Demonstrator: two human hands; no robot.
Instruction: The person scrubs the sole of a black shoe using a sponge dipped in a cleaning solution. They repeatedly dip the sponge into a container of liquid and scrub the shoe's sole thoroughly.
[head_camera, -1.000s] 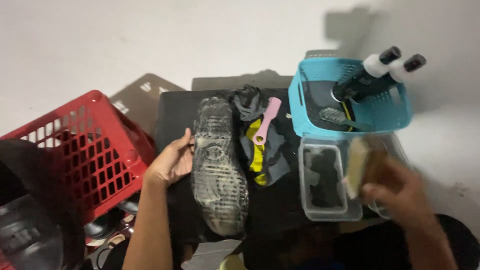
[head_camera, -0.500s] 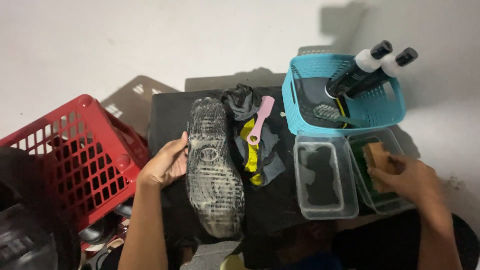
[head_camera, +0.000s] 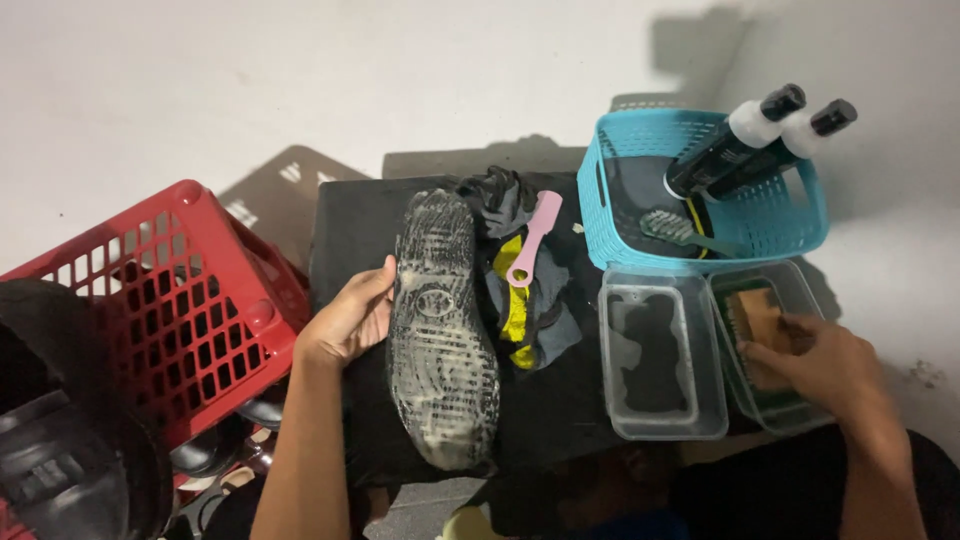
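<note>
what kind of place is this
Probably a makeshift shoe-cleaning spot on a plain floor. The left hand steadies a soapy, sole-up shoe on a black mat; the right hand dips a wooden brush into a clear tub, near a blue basket of bottles.

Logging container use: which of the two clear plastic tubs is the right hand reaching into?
The clear tub on the right, below the blue basket. The right hand presses a wooden brush into it. The other tub, nearer the shoe, is untouched.
</note>
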